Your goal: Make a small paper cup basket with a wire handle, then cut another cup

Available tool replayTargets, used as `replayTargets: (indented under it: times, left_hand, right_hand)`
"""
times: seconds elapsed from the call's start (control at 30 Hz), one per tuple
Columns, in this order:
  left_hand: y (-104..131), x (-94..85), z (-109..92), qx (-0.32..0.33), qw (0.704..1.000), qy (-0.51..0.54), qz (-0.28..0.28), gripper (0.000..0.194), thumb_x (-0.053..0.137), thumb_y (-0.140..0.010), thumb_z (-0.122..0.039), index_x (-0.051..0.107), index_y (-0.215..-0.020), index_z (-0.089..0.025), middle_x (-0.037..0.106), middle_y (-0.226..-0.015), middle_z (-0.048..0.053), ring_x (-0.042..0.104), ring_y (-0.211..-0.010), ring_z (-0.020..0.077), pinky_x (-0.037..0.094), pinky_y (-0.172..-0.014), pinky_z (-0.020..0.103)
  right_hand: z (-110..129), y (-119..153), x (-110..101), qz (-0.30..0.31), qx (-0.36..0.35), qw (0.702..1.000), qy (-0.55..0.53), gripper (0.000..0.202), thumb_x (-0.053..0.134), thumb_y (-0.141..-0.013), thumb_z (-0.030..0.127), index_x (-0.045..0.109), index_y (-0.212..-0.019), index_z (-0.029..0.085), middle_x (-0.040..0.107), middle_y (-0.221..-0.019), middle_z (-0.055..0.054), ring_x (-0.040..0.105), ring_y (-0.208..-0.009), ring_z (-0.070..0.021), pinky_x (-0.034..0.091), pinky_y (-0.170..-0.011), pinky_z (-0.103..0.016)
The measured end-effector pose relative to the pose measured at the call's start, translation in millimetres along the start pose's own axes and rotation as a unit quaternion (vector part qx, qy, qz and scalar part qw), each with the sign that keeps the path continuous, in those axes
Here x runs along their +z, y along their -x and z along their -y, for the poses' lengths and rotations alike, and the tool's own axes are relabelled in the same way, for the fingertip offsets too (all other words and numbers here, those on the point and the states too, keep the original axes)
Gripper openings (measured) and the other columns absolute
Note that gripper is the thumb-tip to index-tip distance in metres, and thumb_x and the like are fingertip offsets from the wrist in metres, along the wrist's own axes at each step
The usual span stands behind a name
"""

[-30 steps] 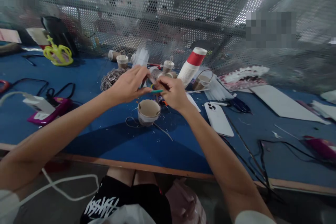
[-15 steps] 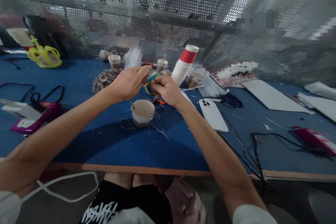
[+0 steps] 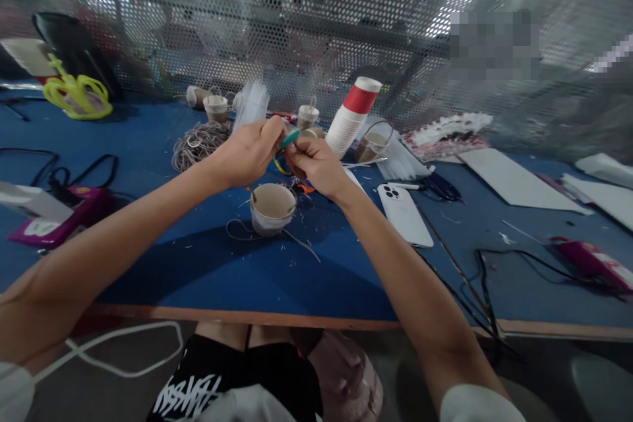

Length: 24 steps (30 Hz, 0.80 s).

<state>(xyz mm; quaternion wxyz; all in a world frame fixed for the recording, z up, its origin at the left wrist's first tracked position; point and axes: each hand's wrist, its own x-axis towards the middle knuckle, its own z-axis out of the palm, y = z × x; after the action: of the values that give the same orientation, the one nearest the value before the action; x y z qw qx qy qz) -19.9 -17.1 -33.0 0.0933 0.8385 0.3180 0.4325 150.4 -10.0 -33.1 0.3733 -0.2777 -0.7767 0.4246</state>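
Left hand (image 3: 251, 150) and right hand (image 3: 319, 163) meet at a teal piece (image 3: 289, 139); which pinches it, I cannot tell. Better keep both steady, clear of the paper cup (image 3: 270, 217).

blue table (image 3: 306, 290) | small cup (image 3: 268, 225), upright | grey cord bundle (image 3: 198, 147) | paper-cup stack (image 3: 350, 120) | white phone (image 3: 406, 217) | yellow crown (image 3: 74, 97)
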Motion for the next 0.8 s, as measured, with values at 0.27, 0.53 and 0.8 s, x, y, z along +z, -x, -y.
replayTargets:
  times: [0.27,0.53,0.8]
  left_hand:
    - [-2,1.5,7,-0.011,0.997,0.051,-0.053,0.026,0.051,-0.087,-0.038,0.038,-0.071,-0.023,0.031,-0.067,0.001,0.050,-0.082,0.0264,0.036,-0.084,0.043]
    - [1,0.8,-4,-0.043,0.993,0.110,-0.024,0.022,0.054,-0.089,-0.041,0.047,-0.079,-0.023,0.041,-0.069,0.002,0.053,-0.081,0.0249,0.037,-0.082,0.040]
    - [3,2.1,1,0.019,1.000,-0.011,-0.022,0.033,0.035,-0.097,-0.051,0.043,-0.083,-0.023,0.043,-0.069,0.002,0.050,-0.065,0.0182,0.039,-0.070,0.036]
  right_hand:
    - [4,0,1,0.003,-0.017,1.000,-0.003,0.054,0.052,-0.084,0.067,0.037,-0.056,0.023,0.034,-0.044,0.006,0.029,-0.040,-0.0073,0.022,-0.040,-0.026]
    - [5,2,6,-0.038,-0.003,0.998,0.054,0.040,0.054,-0.092,0.039,0.040,-0.058,0.022,0.036,-0.050,0.004,0.035,-0.048,-0.0093,0.030,-0.047,-0.026]
    - [5,4,13,-0.105,-0.047,0.990,0.082,0.050,0.049,-0.089,0.060,0.037,-0.057,0.023,0.036,-0.052,0.003,0.037,-0.051,-0.0108,0.029,-0.048,-0.027]
